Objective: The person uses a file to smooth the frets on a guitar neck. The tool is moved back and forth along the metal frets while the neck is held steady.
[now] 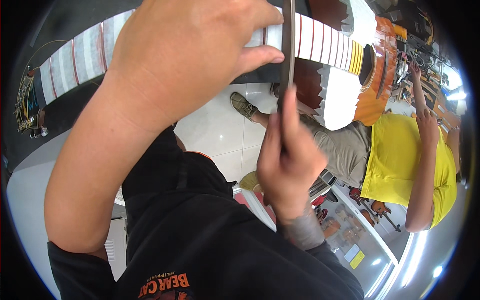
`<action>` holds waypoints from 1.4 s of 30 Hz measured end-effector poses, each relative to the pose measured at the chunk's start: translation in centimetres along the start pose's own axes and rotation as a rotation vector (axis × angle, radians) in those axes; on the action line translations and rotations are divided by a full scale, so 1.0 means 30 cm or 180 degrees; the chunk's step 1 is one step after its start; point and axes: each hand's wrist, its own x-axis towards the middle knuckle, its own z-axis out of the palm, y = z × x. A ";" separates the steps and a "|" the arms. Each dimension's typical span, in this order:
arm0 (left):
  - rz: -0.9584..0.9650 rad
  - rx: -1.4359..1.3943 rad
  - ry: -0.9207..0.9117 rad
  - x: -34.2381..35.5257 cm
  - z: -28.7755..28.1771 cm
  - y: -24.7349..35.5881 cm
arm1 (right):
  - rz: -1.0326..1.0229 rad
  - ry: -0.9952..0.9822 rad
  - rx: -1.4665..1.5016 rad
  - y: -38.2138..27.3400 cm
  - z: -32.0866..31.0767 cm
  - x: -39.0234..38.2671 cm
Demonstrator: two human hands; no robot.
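White floor below; both hands, left and right, grip a thin dark strip (edge-on) over a guitar neck.

1 guitar, 1 straightedge, 2 hands, 1 co-worker

We have a single view, from the left of two fisheye cameras worn on the head, so no second view overlaps it. It looks steeply down past our black shirt to the white tiled floor. Both hands sit very close to the lens: the left hand fills the upper middle, the right hand the centre. The guitar neck arcs across the top, bent by the lens. A co-worker in a yellow shirt sits near on the right. Dark corners ring the round picture.
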 end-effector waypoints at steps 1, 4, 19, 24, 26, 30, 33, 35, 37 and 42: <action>0.0263 -0.0167 0.0486 -0.012 0.038 -0.026 | -0.0008 0.0006 0.0045 -0.013 0.006 0.062; 0.0269 -0.0206 0.0612 -0.016 0.009 -0.009 | 0.0032 -0.0183 0.0099 -0.049 0.009 0.191; -0.0015 0.0133 -0.0008 -0.005 -0.026 0.010 | 0.0172 -0.0045 0.0242 -0.005 -0.067 -0.218; 0.0035 -0.0204 0.0055 0.016 -0.029 0.015 | 0.0235 -0.0073 0.0127 0.004 -0.067 -0.245; 0.0001 -0.0064 -0.0036 0.011 -0.033 0.016 | 0.0276 -0.0088 0.0153 -0.001 -0.068 -0.259; 0.0096 -0.0065 -0.0018 0.008 -0.025 0.004 | 0.0287 -0.0010 0.0259 -0.005 -0.063 -0.247; 0.0126 0.0019 0.0806 -0.026 0.055 0.001 | 0.0313 -0.0189 0.0212 -0.011 -0.079 -0.250; 0.0159 0.0052 0.1222 -0.024 0.077 0.006 | 0.0287 -0.0192 0.0193 -0.008 -0.079 -0.249; 0.0111 0.0153 0.1067 -0.014 0.053 0.020 | 0.0270 -0.0192 0.0168 -0.005 -0.082 -0.257; -0.0213 0.0327 0.0377 0.018 -0.018 0.062 | 0.0380 -0.0339 0.0058 -0.027 -0.079 -0.223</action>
